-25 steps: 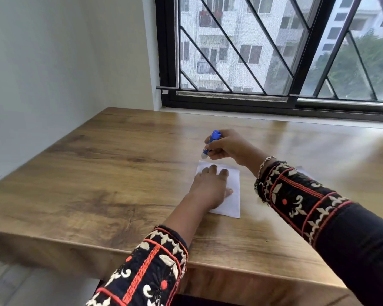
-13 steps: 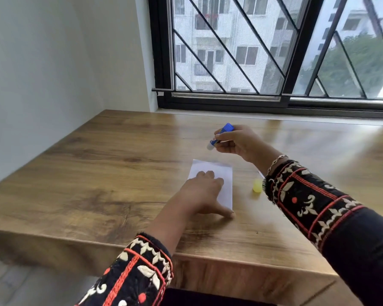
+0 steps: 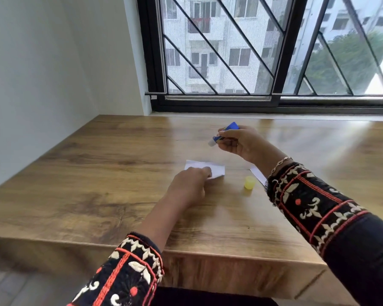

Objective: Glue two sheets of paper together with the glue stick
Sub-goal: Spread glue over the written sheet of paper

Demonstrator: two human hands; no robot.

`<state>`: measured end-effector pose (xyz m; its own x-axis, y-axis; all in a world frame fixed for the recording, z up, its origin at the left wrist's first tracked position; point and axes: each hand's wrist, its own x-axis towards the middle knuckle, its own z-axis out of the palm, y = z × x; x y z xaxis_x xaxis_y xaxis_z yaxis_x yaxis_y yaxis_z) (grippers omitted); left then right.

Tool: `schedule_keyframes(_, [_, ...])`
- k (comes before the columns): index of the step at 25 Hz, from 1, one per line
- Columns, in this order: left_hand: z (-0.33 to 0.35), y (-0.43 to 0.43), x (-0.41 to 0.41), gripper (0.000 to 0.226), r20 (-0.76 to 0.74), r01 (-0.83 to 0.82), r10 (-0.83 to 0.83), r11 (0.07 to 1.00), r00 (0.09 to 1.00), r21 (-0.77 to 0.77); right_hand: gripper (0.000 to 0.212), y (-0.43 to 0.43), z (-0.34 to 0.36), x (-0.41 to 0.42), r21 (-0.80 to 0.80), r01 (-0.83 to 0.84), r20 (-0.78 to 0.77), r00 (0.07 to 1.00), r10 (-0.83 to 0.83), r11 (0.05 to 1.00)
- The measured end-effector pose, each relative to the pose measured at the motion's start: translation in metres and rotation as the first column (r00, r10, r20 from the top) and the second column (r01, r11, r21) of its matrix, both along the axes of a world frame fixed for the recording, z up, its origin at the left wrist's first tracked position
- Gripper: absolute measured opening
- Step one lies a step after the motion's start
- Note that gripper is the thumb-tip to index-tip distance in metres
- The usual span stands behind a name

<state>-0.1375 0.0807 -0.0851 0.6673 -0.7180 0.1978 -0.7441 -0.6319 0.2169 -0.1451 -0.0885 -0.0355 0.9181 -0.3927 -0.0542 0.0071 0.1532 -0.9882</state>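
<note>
Hovering above and beyond the yellow cap, the uncapped glue stick tilts tip-down, pinched in the right hand. Left of the cap, the left hand curls its fingers on the near edge of a white sheet. A second sheet shows just right of the cap on the wooden table.

A single wide-angle view sits at head height and looks forward and down over the desk toward the window along its far side. Both sleeved forearms enter from the bottom edge, close to the lens. The left hand and the paper lie near the middle of the frame. The right hand with the glue stick is just beyond, to the right. The wall fills the left side, and the desk's near edge crosses low.
</note>
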Motion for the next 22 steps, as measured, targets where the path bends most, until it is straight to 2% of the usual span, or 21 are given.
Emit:
schedule_keyframes(2, [0.008,0.005,0.002,0.032,-0.095,-0.052,0.03,0.97,0.995,-0.238,0.007,-0.001,0.005,-0.004,0.051,0.01,0.029,0.999,-0.012,0.999])
schedule_keyframes(4, [0.021,0.012,0.003,0.025,-0.226,-0.094,-0.013,0.886,0.974,-0.454,0.006,-0.003,0.013,-0.006,0.117,0.024,0.07,0.997,-0.032,0.993])
schedule_keyframes(6, [0.036,0.02,0.002,0.026,-0.317,-0.155,-0.053,0.787,0.947,-0.598,0.006,-0.004,0.024,-0.009,0.199,0.038,0.126,0.99,-0.065,0.979])
schedule_keyframes(10, [0.057,0.028,0.006,0.032,-0.458,-0.29,-0.129,0.619,0.88,-0.73,0.004,-0.004,0.04,-0.015,0.269,0.009,0.22,0.973,-0.07,0.963])
schedule_keyframes(12, [0.061,0.029,0.012,0.032,-0.621,-0.447,-0.216,0.524,0.753,-0.725,0.003,-0.004,0.044,-0.017,0.288,0.001,0.236,0.969,-0.072,0.958])
schedule_keyframes(13, [0.059,0.029,0.016,0.032,-0.699,-0.531,-0.227,0.506,0.678,-0.68,0.003,-0.004,0.046,-0.018,0.297,0.004,0.238,0.968,-0.078,0.955])
schedule_keyframes(15, [0.049,0.031,0.024,0.029,-0.815,-0.646,-0.174,0.529,0.552,-0.551,0.005,-0.004,0.048,-0.021,0.311,0.002,0.237,0.968,-0.079,0.951])
schedule_keyframes(17, [0.035,0.03,0.03,0.026,-0.859,-0.689,-0.086,0.558,0.505,-0.462,0.005,-0.004,0.047,-0.023,0.304,-0.007,0.235,0.97,-0.068,0.953])
schedule_keyframes(18, [0.027,0.028,0.033,0.025,-0.848,-0.679,-0.037,0.582,0.529,-0.448,0.005,-0.004,0.047,-0.023,0.297,-0.01,0.231,0.971,-0.062,0.955])
schedule_keyframes(20, [0.017,0.023,0.034,0.024,-0.764,-0.609,0.087,0.664,0.64,-0.434,0.006,-0.004,0.044,-0.024,0.289,-0.007,0.221,0.974,-0.059,0.957])
schedule_keyframes(21, [0.013,0.02,0.033,0.023,-0.665,-0.561,0.188,0.722,0.723,-0.405,0.006,-0.005,0.043,-0.024,0.28,-0.004,0.212,0.975,-0.058,0.96])
schedule_keyframes(22, [0.01,0.017,0.03,0.024,-0.496,-0.51,0.306,0.785,0.813,-0.351,0.005,-0.005,0.041,-0.023,0.265,0.001,0.201,0.978,-0.056,0.964])
